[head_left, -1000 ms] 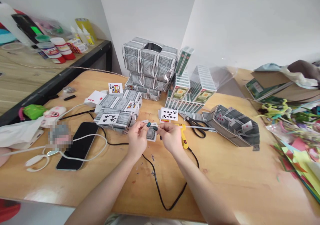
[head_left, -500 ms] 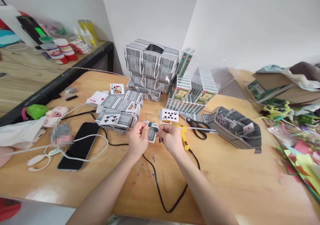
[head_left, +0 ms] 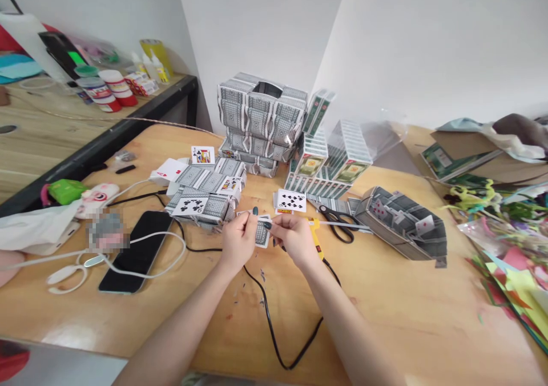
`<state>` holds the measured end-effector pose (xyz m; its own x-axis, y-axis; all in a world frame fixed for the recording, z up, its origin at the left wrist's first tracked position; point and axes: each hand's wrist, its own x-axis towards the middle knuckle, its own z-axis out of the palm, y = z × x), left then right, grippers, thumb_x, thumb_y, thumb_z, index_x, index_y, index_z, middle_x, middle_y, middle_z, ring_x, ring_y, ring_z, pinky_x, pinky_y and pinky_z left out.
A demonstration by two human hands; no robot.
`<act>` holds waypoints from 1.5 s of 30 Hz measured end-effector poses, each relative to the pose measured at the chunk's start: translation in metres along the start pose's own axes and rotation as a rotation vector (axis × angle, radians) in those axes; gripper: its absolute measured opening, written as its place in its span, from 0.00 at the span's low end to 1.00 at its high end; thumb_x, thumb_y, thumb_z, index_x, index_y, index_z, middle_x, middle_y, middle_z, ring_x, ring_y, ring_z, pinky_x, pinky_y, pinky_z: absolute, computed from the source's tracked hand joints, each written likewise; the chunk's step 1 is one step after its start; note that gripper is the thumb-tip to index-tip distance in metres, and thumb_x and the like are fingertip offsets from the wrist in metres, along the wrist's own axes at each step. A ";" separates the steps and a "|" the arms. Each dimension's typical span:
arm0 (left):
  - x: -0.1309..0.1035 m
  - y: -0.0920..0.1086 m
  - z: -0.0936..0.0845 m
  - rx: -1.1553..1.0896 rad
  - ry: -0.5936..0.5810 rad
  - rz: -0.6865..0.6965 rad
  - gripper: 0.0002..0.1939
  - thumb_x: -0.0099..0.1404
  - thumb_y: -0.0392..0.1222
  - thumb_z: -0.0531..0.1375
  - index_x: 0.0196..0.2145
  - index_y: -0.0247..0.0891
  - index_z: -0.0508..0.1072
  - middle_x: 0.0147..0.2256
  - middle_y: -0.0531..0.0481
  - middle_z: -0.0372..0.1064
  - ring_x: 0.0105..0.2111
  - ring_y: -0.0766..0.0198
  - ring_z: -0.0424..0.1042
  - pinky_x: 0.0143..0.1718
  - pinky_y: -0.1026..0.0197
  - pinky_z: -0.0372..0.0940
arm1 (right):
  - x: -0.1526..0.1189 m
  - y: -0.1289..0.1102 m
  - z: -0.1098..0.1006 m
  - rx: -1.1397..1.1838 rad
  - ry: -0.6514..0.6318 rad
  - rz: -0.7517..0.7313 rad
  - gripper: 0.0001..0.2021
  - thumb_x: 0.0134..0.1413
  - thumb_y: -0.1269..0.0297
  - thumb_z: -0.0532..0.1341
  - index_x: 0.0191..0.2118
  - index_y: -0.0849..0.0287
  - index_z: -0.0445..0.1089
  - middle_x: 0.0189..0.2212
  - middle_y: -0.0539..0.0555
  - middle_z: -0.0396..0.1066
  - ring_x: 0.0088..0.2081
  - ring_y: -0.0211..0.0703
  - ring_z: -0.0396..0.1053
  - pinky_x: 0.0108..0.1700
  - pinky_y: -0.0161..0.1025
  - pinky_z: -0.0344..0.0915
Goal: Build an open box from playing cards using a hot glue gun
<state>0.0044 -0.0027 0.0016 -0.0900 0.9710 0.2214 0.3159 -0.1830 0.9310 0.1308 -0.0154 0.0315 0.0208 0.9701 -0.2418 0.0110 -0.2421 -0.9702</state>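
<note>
Between my hands is a playing card (head_left: pixel 262 236) with a grey patterned back, held low over the table. My left hand (head_left: pixel 240 238) pinches its left side between thumb and fingers. My right hand (head_left: pixel 293 234) is closed at the card's upper right edge, fingertips pinched close to the left ones. Just right of my right hand lies a yellow glue gun (head_left: pixel 315 238) with a glue stick poking out toward black-handled scissors (head_left: pixel 338 221). A ten-pip-like spades card (head_left: pixel 291 200) rests behind my hands. To the left sit stacked folded-card blocks (head_left: pixel 205 194).
A tall structure of folded cards (head_left: pixel 261 117) stands at the back, beside stacked card boxes (head_left: pixel 327 163). An open card-built box (head_left: pixel 400 223) lies right. A phone (head_left: pixel 137 252) and white cable are left. The black cord (head_left: pixel 268 317) loops in front. Coloured paper (head_left: pixel 520 283) fills the right edge.
The view has shifted slightly. Both hands stay together on the card, and my fingertips have moved a little, with more of the card's patterned back now showing.
</note>
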 end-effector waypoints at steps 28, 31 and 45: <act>0.006 0.010 -0.008 -0.900 -0.470 -0.227 0.29 0.44 0.43 0.68 0.47 0.41 0.69 0.49 0.44 0.65 0.51 0.53 0.62 0.49 0.56 0.59 | 0.005 -0.012 -0.037 0.223 -0.308 0.119 0.15 0.39 0.53 0.65 0.24 0.61 0.66 0.15 0.44 0.63 0.15 0.29 0.58 0.17 0.27 0.52; 0.004 0.011 -0.003 -0.975 -0.473 -0.328 0.26 0.51 0.52 0.63 0.46 0.37 0.69 0.47 0.41 0.67 0.47 0.52 0.65 0.46 0.54 0.61 | 0.003 -0.015 -0.038 0.169 -0.349 0.113 0.12 0.38 0.58 0.66 0.26 0.61 0.67 0.19 0.47 0.68 0.16 0.28 0.59 0.17 0.27 0.53; 0.014 -0.003 -0.009 0.137 -0.110 -0.177 0.17 0.60 0.50 0.50 0.20 0.38 0.62 0.14 0.54 0.61 0.16 0.66 0.63 0.19 0.66 0.54 | -0.025 0.019 -0.046 -1.032 0.300 -0.031 0.16 0.52 0.50 0.52 0.25 0.58 0.60 0.21 0.53 0.66 0.25 0.42 0.66 0.25 0.35 0.58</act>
<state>-0.0065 0.0097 0.0046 -0.0543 0.9984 0.0182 0.4298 0.0069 0.9029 0.1768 -0.0452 0.0202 0.2492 0.9661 -0.0670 0.8515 -0.2515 -0.4601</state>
